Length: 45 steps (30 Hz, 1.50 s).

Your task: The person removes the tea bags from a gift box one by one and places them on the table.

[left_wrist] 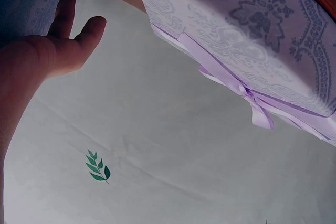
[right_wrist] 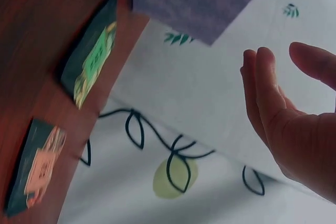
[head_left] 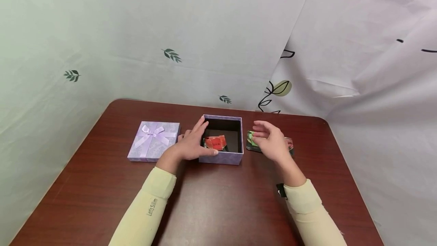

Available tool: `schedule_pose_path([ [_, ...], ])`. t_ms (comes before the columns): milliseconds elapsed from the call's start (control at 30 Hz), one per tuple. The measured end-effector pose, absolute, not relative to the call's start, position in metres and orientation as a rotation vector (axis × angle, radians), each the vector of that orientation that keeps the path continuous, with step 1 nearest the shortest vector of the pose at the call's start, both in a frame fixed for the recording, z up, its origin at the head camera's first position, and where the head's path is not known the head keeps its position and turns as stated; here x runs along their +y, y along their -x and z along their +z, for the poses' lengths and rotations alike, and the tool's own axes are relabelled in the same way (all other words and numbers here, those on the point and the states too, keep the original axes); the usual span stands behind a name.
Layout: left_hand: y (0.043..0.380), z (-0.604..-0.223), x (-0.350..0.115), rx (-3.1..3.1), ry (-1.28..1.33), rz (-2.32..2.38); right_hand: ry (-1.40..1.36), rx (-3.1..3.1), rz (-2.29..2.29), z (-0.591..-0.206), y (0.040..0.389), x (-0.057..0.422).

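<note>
My left hand (head_left: pixel 192 142) lies spread along the left side of a lidless purple patterned box (head_left: pixel 222 158), its thumb over the near rim and its fingers towards the far left corner. Inside the dark interior sits a small packet with a red label (head_left: pixel 216 144). My right hand (head_left: pixel 272 142) hovers over the table right of the box, fingers loosely bent and apart from the thumb, holding nothing. Below it lie a dark packet with a green label (right_wrist: pixel 93 61) and another with a pinkish label (right_wrist: pixel 39 171), partly hidden by the hand in the head view.
Left of the box lies its lilac lid (head_left: pixel 164 147) with a ribbon bow (head_left: pixel 152 133). All stand on a brown wooden table (head_left: pixel 218 204) with rounded far corners. Pale cloth (head_left: pixel 218 41) with leaf prints hangs behind and beside it.
</note>
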<state>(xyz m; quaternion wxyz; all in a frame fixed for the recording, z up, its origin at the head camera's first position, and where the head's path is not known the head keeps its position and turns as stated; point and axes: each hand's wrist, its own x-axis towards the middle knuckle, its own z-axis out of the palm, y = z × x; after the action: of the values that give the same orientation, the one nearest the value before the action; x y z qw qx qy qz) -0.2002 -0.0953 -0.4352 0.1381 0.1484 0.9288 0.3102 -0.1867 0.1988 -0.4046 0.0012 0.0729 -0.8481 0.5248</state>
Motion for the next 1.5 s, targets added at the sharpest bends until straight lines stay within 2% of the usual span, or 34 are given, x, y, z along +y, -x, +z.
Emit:
schedule_pose_path([
  [267,0.201,-0.436,-0.095,2.684,-0.428,0.908,-0.268,-2.691,1.756,-0.41,0.186,0.173],
  [800,0.202,-0.436,-0.095,2.686,-0.423,0.889,-0.33,-2.853,1.633,-0.41,0.191,0.151],
  [1500,0.201,-0.438,-0.096,2.674,-0.415,0.899,-0.389,-3.272,1.008,-0.407,0.203,0.107],
])
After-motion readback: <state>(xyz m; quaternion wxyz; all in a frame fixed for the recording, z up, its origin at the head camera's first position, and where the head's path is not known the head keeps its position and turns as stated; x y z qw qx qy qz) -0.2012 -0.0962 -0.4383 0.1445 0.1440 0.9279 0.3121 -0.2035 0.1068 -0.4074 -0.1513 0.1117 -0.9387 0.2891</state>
